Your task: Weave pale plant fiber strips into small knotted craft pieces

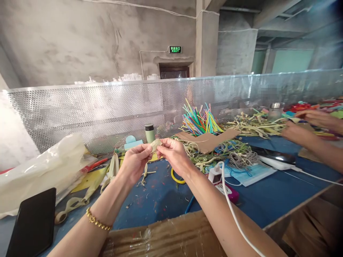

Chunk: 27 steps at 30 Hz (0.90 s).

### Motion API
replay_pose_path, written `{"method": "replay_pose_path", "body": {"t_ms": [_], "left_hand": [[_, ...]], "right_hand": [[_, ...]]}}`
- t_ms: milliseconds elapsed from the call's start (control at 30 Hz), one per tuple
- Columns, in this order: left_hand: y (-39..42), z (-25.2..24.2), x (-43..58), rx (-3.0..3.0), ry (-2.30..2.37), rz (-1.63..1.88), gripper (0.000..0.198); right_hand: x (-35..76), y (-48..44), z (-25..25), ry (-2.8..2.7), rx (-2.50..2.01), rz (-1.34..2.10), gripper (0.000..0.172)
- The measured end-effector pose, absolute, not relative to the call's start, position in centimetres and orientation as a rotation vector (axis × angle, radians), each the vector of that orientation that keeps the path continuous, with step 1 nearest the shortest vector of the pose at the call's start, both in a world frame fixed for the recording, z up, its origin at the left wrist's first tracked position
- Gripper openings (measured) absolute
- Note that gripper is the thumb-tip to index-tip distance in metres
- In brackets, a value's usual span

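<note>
Between my two hands is a small pale piece that looks like dried corn husk [155, 145], held up over the blue table [144, 207]. My left hand [136, 160] pinches its left side between thumb and fingers. On the right side, my right hand [173, 154] pinches it the same way, so the two hands nearly touch. Beneath them lies a small knotted husk scrap [144, 175]. Longer husk strips [113, 167] rest to the left of my left hand. A yellow ring [177, 177] is under my right wrist.
At left are a black phone [33, 221], a plastic bag [43, 171] and red-handled scissors [96, 165]. A green bottle [150, 134] stands behind. Colourful pipe cleaners [199, 119], cardboard [209, 140], a mask [253, 174] and a white cable [227, 200] lie right. A co-worker's hands [300, 132] work at far right.
</note>
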State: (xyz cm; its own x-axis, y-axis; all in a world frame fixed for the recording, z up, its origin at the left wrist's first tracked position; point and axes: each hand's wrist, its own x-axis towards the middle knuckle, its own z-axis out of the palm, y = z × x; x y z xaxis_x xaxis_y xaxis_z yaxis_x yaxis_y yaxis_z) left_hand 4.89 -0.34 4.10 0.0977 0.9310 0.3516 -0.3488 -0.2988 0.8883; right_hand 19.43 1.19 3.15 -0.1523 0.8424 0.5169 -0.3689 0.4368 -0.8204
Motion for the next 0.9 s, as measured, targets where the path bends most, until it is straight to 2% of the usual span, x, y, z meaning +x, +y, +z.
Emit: {"method": "replay_pose_path", "body": {"t_ms": [233,367,500,900], "left_hand": [[-1.7,4.8,5.4,1.501,0.796,1.422,0.023],[-1.3,4.3,5.3,1.564,0.925,1.562,0.016],[-1.0,3.7,5.6,1.536,0.929,1.647,0.017],[-0.3,4.2,4.5,1.183,0.699,1.346,0.016]], "right_hand": [[19.7,1.0,3.7,-1.298,-0.479,1.116,0.026],[19.3,0.7,3.4,-1.358,-0.637,1.037,0.025],[18.8,0.9,2.7,-1.393,-0.737,0.997,0.031],[19.9,0.7,3.5,-1.508,-0.562,1.035,0.022]]}}
